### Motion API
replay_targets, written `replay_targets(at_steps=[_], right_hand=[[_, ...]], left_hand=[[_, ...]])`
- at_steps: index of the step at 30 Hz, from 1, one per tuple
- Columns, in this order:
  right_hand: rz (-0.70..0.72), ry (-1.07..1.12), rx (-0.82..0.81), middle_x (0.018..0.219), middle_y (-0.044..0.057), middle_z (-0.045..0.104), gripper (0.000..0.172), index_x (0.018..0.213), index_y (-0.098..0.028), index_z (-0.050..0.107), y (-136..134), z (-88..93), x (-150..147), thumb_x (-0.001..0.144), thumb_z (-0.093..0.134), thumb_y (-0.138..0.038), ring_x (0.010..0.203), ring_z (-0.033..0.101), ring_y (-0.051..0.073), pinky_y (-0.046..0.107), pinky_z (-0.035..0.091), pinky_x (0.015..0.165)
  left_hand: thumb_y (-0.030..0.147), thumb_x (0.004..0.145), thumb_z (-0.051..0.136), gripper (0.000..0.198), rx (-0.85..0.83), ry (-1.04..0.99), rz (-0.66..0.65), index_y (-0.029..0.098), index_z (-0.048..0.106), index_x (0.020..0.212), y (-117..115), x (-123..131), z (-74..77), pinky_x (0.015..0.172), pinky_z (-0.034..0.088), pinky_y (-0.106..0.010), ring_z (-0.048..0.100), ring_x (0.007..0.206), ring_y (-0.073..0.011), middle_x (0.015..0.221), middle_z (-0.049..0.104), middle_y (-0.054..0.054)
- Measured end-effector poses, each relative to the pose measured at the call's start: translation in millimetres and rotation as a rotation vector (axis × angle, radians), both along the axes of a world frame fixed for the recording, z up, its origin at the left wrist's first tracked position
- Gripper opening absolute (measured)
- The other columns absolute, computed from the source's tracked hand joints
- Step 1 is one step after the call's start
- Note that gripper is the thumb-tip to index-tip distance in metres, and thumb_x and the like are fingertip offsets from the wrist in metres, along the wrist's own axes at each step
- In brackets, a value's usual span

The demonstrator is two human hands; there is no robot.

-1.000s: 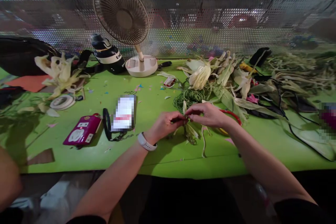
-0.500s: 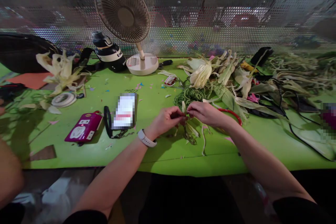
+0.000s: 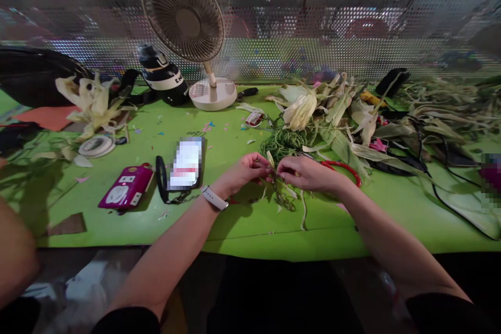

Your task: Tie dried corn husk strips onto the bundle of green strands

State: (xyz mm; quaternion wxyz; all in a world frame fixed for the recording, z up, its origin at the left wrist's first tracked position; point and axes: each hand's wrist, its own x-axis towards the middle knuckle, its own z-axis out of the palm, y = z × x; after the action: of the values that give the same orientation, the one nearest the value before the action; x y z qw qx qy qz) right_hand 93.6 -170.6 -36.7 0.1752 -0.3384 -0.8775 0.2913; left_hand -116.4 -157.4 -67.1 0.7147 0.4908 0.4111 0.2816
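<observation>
Perforated grey metal screening is backing a bright green table, where the bare left hand is pinching a slim pale husk strip, apparently to steady it, the bare right hand curling alongside, its grip unclear.

The left hand has slid slightly outward and farther from the body, taking the white wristband along. The right hand has come inward and nearer the body, and its fingers are now more tightly curled. The short husk strip between the fingertips now leans more to the left. Beside the right hand, more of the red handle shows, and a red scrap now peeks out beneath the left wrist.
</observation>
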Motion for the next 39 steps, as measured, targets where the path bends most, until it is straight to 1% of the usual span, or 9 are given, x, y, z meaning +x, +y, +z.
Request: replay_targets(at_steps=[3,7,11,15,25,29,32,34,39], right_hand=[[0.033,-0.058,-0.016,0.077,0.003,0.061,0.013,0.084,-0.018,0.062,-0.9,0.7,-2.0,0.083,0.049,-0.016,0.067,0.051,0.013,0.026,0.037,0.063],[0.044,-0.083,-0.043,0.075,0.002,0.06,0.011,0.081,-0.017,0.061,-1.6,0.8,-4.4,0.078,0.05,-0.013,0.064,0.05,0.012,0.024,0.037,0.061],[0.034,-0.091,-0.044,0.073,0.002,0.06,0.01,0.08,-0.016,0.06,-1.2,-3.8,-5.9,0.078,0.051,-0.014,0.063,0.05,0.012,0.024,0.037,0.06],[0.036,-0.085,-0.02,0.073,0.002,0.06,0.009,0.079,-0.016,0.061,-0.3,-8.6,-6.8,0.078,0.052,-0.014,0.063,0.05,0.012,0.024,0.036,0.061],[0.017,-0.076,-0.06,0.071,0.001,0.061,0.009,0.077,-0.015,0.061,-0.2,-9.2,-7.9,0.075,0.052,-0.014,0.062,0.051,0.011,0.023,0.038,0.06],[-0.115,0.005,-0.097,0.071,0.0,0.06,0.014,0.085,-0.015,0.059,1.2,-9.8,-8.2,0.072,0.053,-0.014,0.059,0.051,0.01,0.022,0.038,0.057],[-0.135,0.03,-0.089,0.067,-0.003,0.056,0.025,0.096,-0.016,0.056,2.4,-15.0,-9.7,0.071,0.054,-0.014,0.057,0.05,0.01,0.021,0.037,0.055],[-0.138,0.01,-0.08,0.063,-0.005,0.053,0.028,0.099,-0.016,0.055,2.9,-19.0,-11.1,0.071,0.054,-0.015,0.054,0.047,0.009,0.021,0.035,0.054],[-0.145,-0.045,-0.045,0.063,-0.004,0.054,0.016,0.086,-0.016,0.059,3.9,-23.3,-11.9,0.071,0.053,-0.014,0.054,0.045,0.008,0.02,0.033,0.054]], left_hand=[[0.023,0.066,0.078,0.035,-0.008,-0.013,0.001,0.015,0.052,0.088,0.5,-0.5,0.7,0.049,0.046,-0.016,0.066,0.063,-0.0104,0.075,0.069,0.0],[0.021,0.064,0.078,0.033,-0.033,-0.045,0.004,0.014,0.053,0.085,0.1,-0.3,2.5,0.052,0.048,-0.017,0.066,0.063,-0.0101,0.073,0.069,-0.001],[0.018,0.062,0.08,0.034,-0.066,-0.088,0.021,0.014,0.054,0.083,0.3,-0.5,0.4,0.062,0.053,-0.022,0.067,0.066,-0.0107,0.074,0.069,-0.001],[0.016,0.059,0.081,0.034,-0.073,-0.091,0.007,0.013,0.055,0.081,1.8,-1.1,-1.9,0.07,0.054,-0.024,0.067,0.069,-0.0109,0.075,0.07,-0.001],[0.016,0.06,0.08,0.033,-0.023,-0.028,-0.018,0.013,0.055,0.082,1.3,-1.0,0.0,0.07,0.053,-0.027,0.064,0.068,-0.0103,0.073,0.066,0.0],[0.015,0.061,0.077,0.028,0.1,-0.028,-0.044,0.014,0.054,0.079,0.7,0.0,0.0,0.072,0.049,-0.025,0.062,0.07,-0.0086,0.074,0.064,0.002],[0.015,0.064,0.074,0.025,0.245,0.009,-0.073,0.014,0.055,0.079,-0.6,1.1,1.0,0.071,0.046,-0.023,0.058,0.07,-0.0073,0.074,0.061,0.003],[0.016,0.066,0.071,0.021,0.35,0.081,-0.096,0.015,0.055,0.08,-1.7,1.5,2.1,0.07,0.045,-0.023,0.056,0.07,-0.0078,0.074,0.059,0.004],[0.016,0.07,0.067,0.014,0.607,0.216,-0.095,0.016,0.057,0.08,-1.4,0.4,2.2,0.072,0.047,-0.024,0.056,0.073,-0.0098,0.076,0.06,0.002]])
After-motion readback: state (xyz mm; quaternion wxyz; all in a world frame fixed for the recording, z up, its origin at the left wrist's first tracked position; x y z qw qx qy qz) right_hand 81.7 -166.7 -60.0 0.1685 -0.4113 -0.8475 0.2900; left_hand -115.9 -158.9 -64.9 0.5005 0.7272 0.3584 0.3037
